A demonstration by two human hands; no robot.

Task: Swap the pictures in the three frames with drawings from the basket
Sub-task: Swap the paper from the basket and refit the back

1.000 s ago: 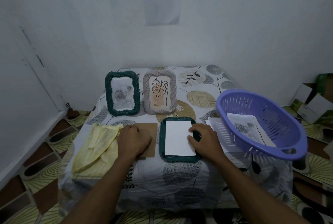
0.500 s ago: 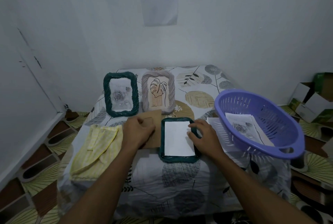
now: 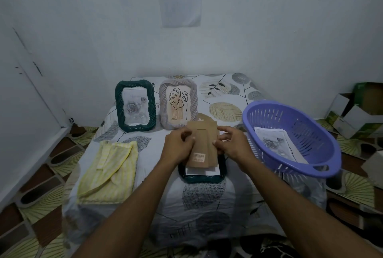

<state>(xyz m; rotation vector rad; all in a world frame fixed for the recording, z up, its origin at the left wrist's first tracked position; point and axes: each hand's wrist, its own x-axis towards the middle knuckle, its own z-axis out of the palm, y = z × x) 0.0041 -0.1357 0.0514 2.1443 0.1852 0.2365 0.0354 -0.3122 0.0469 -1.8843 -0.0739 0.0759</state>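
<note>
Cardboard backing (image 3: 204, 143) is held just above the flat frame (image 3: 199, 179), and is judged to be lined up for seating on the white sheet (image 3: 196, 171) already laid in that frame. The backing is pinched at its side edges between thumb and fingertips, by the left hand (image 3: 179, 147) on one side and the right hand (image 3: 232, 146) on the other. The green frame (image 3: 119, 108) and grey frame (image 3: 163, 110) are stood upright behind, and more drawings (image 3: 271, 143) are kept in the basket (image 3: 306, 125) at the right.
</note>
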